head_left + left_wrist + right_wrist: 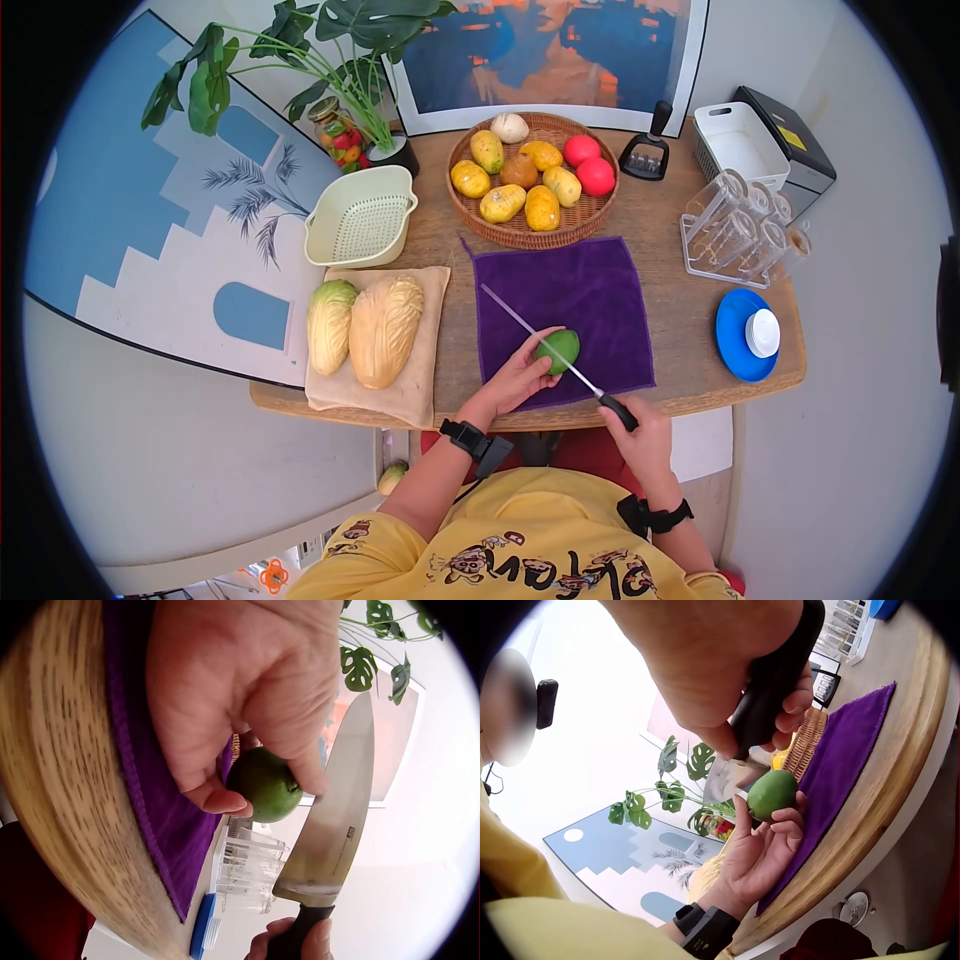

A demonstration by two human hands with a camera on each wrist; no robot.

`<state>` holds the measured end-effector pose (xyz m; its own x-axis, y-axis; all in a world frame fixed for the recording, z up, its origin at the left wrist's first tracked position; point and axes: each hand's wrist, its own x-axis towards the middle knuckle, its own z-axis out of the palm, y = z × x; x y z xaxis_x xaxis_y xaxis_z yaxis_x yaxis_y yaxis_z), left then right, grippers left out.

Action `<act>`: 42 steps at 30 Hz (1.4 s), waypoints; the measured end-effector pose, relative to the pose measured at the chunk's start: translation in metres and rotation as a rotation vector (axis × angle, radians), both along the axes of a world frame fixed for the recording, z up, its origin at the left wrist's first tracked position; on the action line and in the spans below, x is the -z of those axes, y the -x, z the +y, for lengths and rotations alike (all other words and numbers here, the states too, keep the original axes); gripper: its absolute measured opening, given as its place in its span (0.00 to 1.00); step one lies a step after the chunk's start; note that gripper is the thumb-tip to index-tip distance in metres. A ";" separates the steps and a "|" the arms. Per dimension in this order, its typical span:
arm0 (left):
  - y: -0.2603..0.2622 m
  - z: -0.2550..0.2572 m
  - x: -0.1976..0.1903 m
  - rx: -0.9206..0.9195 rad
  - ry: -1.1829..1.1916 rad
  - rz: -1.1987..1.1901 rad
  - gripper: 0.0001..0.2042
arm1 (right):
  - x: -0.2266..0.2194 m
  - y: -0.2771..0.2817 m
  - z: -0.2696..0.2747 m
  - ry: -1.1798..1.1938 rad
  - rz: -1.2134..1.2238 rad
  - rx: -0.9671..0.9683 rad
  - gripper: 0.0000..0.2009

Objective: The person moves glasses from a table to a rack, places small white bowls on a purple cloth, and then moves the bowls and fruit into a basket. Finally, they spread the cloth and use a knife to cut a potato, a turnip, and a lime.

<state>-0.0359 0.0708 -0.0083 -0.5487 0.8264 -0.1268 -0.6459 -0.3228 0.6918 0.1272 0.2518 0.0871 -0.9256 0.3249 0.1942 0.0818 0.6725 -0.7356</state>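
My left hand (pixel 512 382) holds a smooth green fruit (pixel 563 349), which looks like a mango, over a purple cloth (pixel 615 290) at the table's front. Thumb and fingers grip its sides; the fruit's dimpled end shows in the left wrist view. With my right hand (pixel 647 440) I grip the black handle of a kitchen knife (pixel 336 817). Its broad blade slants across the top of the fruit in the head view, pointing to the far left. In the left wrist view the left thumb tip lies right at the blade. The fruit's skin (pixel 773 793) looks whole.
Behind the cloth stands a wicker basket (pixel 530 240) of yellow and red produce. Two cabbages (pixel 384 330) lie on a beige cloth (pixel 425 335) at left, below a pale green strainer (pixel 312 235). A glass rack (pixel 715 272) and blue plate (pixel 732 360) are at right.
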 end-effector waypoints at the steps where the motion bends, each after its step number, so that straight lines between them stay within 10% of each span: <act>1: -0.001 0.000 -0.001 -0.001 -0.001 0.000 0.31 | 0.000 0.001 0.001 -0.001 0.000 -0.001 0.12; 42: 0.000 0.000 -0.004 0.021 -0.038 -0.022 0.36 | 0.001 0.002 -0.005 -0.057 0.001 0.006 0.12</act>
<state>-0.0354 0.0705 -0.0044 -0.5285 0.8422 -0.1069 -0.6678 -0.3346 0.6649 0.1248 0.2468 0.0865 -0.9235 0.3187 0.2137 0.0848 0.7127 -0.6964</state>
